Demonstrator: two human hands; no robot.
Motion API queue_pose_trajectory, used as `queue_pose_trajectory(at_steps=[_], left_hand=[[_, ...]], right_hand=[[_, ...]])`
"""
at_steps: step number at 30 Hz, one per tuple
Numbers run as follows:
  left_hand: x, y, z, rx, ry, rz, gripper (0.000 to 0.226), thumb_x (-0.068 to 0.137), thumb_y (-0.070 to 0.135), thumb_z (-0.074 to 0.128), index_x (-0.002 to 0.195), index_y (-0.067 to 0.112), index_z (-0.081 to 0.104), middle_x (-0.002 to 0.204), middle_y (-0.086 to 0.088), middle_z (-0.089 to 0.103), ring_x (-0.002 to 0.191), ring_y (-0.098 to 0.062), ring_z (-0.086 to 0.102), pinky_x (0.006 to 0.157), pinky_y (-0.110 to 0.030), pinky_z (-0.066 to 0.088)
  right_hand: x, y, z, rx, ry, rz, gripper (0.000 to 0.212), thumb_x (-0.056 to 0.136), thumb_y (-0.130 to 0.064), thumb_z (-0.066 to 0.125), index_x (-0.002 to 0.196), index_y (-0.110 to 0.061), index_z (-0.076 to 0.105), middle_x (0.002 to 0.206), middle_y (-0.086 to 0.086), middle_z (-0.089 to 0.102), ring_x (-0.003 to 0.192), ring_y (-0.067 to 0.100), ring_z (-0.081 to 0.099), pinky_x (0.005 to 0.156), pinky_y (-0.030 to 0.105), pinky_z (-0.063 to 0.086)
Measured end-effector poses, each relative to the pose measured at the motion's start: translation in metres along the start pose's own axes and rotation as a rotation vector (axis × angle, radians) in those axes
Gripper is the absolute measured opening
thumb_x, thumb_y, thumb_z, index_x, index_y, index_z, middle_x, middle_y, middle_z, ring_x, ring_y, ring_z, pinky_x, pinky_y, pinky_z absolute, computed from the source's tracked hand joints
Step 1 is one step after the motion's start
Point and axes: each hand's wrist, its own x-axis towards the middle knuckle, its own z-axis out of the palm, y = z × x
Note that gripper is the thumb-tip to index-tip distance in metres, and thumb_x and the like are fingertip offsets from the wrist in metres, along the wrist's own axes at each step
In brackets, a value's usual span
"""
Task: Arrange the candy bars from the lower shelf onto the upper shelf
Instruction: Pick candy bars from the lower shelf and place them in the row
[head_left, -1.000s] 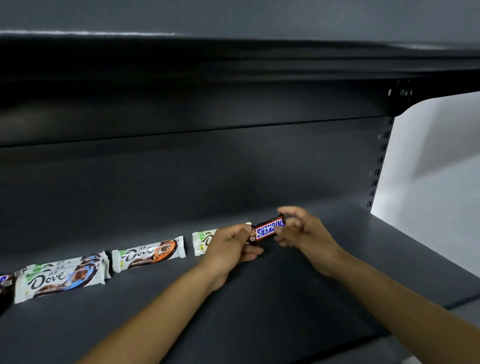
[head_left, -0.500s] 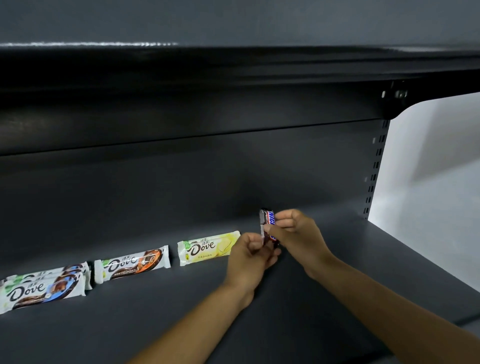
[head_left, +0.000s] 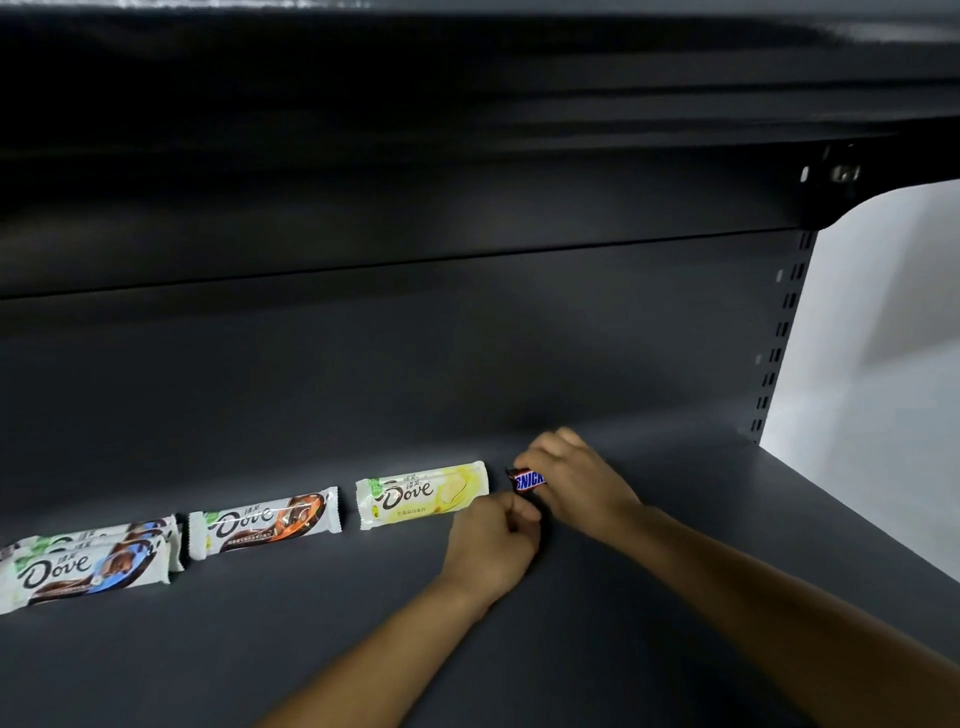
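Half a second earlier the Snickers bar stood on end between the hands; now it is turned level and low over the dark grey shelf, just right of the yellow Dove bar. The right hand covers its right part, its grip pinching the wrapper. The left hand has dropped nearer, fingers curled at the bar's near side. Whether that grip holds the bar cannot be told.

The shelf is matt metal with a dark back panel, another shelf above, a slotted upright and a white wall at right. Further left lie an orange-and-brown Dove bar and overlapping blue Dove bars, cut off by the left edge.
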Motion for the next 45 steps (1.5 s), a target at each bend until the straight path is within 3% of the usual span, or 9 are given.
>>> queue_pose_trajectory(at_steps=[4, 7, 10, 15, 20, 27, 30, 37, 45], left_hand=[[0.004, -0.006, -0.005, 0.115, 0.042, 0.052, 0.017, 0.083, 0.014, 0.057, 0.078, 0.027, 0.066, 0.074, 0.014, 0.066, 0.078, -0.007, 0.064, 0.078, -0.022, 0.049], [0.005, -0.01, -0.006, 0.133, 0.031, 0.096, 0.02, 0.084, 0.012, 0.057, 0.075, 0.027, 0.066, 0.067, 0.016, 0.064, 0.074, -0.006, 0.064, 0.076, -0.02, 0.049], [0.006, -0.011, -0.005, 0.13, 0.028, 0.109, 0.019, 0.084, 0.012, 0.057, 0.076, 0.026, 0.067, 0.064, 0.016, 0.063, 0.072, -0.005, 0.063, 0.074, -0.018, 0.048], [0.006, -0.014, -0.005, 0.11, 0.011, 0.128, 0.016, 0.084, 0.01, 0.058, 0.079, 0.023, 0.066, 0.069, 0.013, 0.064, 0.072, -0.005, 0.063, 0.071, -0.014, 0.046], [0.004, -0.016, -0.006, 0.099, -0.003, 0.158, 0.019, 0.083, 0.005, 0.058, 0.077, 0.022, 0.066, 0.069, 0.014, 0.064, 0.07, -0.003, 0.061, 0.067, -0.008, 0.044], [0.002, -0.017, -0.006, 0.093, -0.007, 0.167, 0.028, 0.082, 0.004, 0.058, 0.07, 0.029, 0.062, 0.069, 0.013, 0.064, 0.068, -0.002, 0.06, 0.067, -0.009, 0.044], [0.001, -0.017, -0.007, 0.083, -0.012, 0.162, 0.025, 0.082, 0.004, 0.057, 0.072, 0.027, 0.064, 0.071, 0.013, 0.065, 0.069, -0.001, 0.06, 0.069, -0.009, 0.045], [0.0, -0.016, -0.007, 0.075, -0.015, 0.122, 0.022, 0.082, 0.005, 0.058, 0.077, 0.025, 0.066, 0.075, 0.01, 0.067, 0.075, -0.006, 0.063, 0.074, -0.013, 0.048], [-0.008, -0.012, -0.012, 0.075, -0.021, 0.1, 0.022, 0.083, 0.006, 0.058, 0.078, 0.025, 0.066, 0.073, 0.011, 0.065, 0.071, -0.003, 0.06, 0.071, -0.009, 0.045]], right_hand=[[0.009, 0.003, 0.02, -0.049, -0.012, -0.1, 0.032, 0.061, -0.009, 0.078, 0.09, -0.013, 0.065, 0.087, 0.004, 0.06, 0.079, 0.024, 0.056, 0.069, 0.033, 0.054], [0.011, 0.005, 0.028, -0.046, 0.019, -0.1, 0.027, 0.066, -0.016, 0.078, 0.089, -0.015, 0.064, 0.087, 0.001, 0.058, 0.081, 0.018, 0.048, 0.076, 0.024, 0.041], [0.008, 0.01, 0.028, 0.019, 0.04, -0.079, 0.024, 0.069, -0.018, 0.078, 0.09, -0.014, 0.065, 0.087, 0.002, 0.057, 0.083, 0.016, 0.04, 0.077, 0.024, 0.035], [-0.001, 0.017, 0.022, 0.085, -0.026, -0.013, 0.028, 0.074, -0.026, 0.074, 0.097, -0.011, 0.068, 0.094, 0.002, 0.058, 0.089, 0.018, 0.051, 0.079, 0.019, 0.038], [-0.001, 0.014, 0.023, 0.084, 0.013, 0.022, 0.02, 0.076, -0.019, 0.07, 0.092, -0.01, 0.064, 0.095, 0.004, 0.06, 0.092, 0.023, 0.052, 0.081, 0.027, 0.042], [0.0, 0.016, 0.025, 0.066, 0.078, 0.066, 0.025, 0.066, -0.009, 0.078, 0.085, -0.011, 0.063, 0.089, 0.004, 0.06, 0.085, 0.025, 0.052, 0.078, 0.022, 0.033], [-0.002, 0.016, 0.026, 0.032, 0.096, 0.05, 0.027, 0.065, -0.012, 0.079, 0.088, -0.013, 0.065, 0.09, 0.001, 0.06, 0.084, 0.022, 0.054, 0.078, 0.019, 0.035], [-0.002, 0.015, 0.024, -0.026, 0.072, 0.008, 0.029, 0.062, -0.013, 0.081, 0.088, -0.013, 0.068, 0.088, 0.001, 0.062, 0.081, 0.025, 0.058, 0.072, 0.032, 0.053], [-0.001, 0.012, 0.022, -0.157, -0.003, -0.057, 0.033, 0.06, -0.02, 0.083, 0.088, -0.014, 0.067, 0.086, 0.001, 0.061, 0.08, 0.023, 0.058, 0.067, 0.034, 0.054]])
